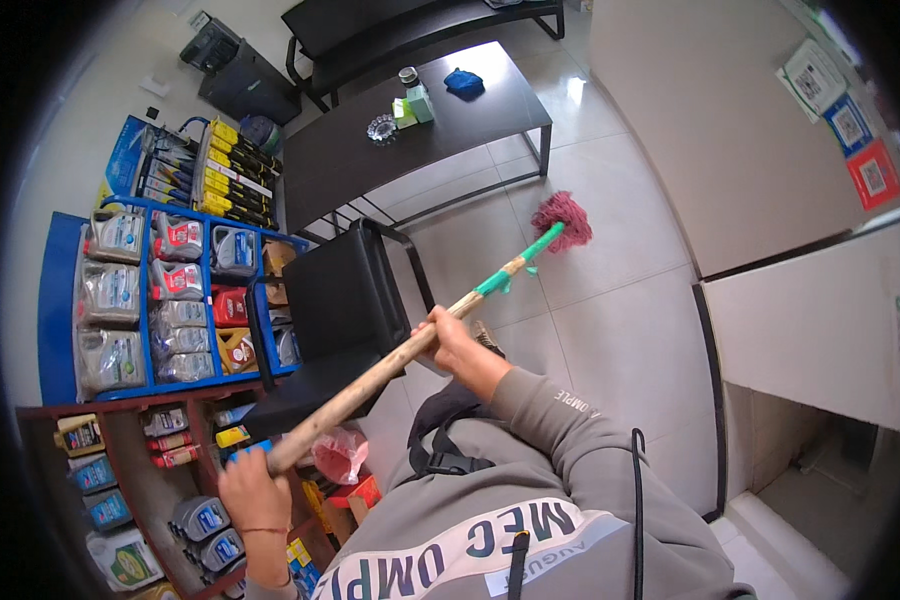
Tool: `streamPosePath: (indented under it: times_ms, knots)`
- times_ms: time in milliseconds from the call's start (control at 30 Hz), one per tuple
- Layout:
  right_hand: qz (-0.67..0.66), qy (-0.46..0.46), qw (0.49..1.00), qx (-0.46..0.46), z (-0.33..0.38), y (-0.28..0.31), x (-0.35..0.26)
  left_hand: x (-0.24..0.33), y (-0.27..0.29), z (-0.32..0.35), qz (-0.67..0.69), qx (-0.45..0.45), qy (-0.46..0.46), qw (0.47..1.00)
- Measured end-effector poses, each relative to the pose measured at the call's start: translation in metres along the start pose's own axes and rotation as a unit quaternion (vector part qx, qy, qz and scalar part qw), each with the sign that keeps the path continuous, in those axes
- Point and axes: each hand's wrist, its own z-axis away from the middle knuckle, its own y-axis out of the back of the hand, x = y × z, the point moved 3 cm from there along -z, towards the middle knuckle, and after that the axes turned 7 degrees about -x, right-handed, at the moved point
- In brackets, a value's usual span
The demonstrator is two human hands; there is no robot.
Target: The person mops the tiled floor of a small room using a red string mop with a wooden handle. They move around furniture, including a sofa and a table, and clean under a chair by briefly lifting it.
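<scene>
A mop (360,385) runs slantwise across the middle, its wooden handle green toward the far end. Its reddish-pink mop head (562,220) rests on the tiled floor to the right of the dark table. My left hand (255,495) is closed round the handle's near end at lower left. Farther along the shaft, my right hand (450,340) also wraps round the wood, below the green part. Beside the shaft stands a black armchair (340,295), and the handle crosses in front of its seat.
A black table (340,165) holds a glass ashtray (381,129), small boxes (415,106) and a blue cloth-like bundle (464,83). Blue shelves (150,290) with several jugs stand at left. A white counter (760,130) borders the right. A black bench (420,40) is behind.
</scene>
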Motion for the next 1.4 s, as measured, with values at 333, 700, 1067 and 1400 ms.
streamPosePath:
  times_ms: [333,700,1067,1400]
  knots:
    - [0.070,-0.041,0.994,-0.067,-0.150,-0.053,-0.020,0.045,-0.088,-0.096,0.390,-0.448,0.085,0.800]
    - [0.011,-0.126,0.979,-0.158,-0.279,0.100,-0.129,0.433,-0.251,-0.218,0.673,-0.517,0.287,0.444]
    - [0.225,-0.006,0.971,-0.078,-0.440,0.243,-0.270,0.664,-0.406,-0.414,0.694,-0.549,0.234,0.402]
    - [0.131,0.028,0.991,-0.005,-0.338,0.270,-0.286,0.673,-0.385,-0.343,0.709,-0.624,0.114,0.308]
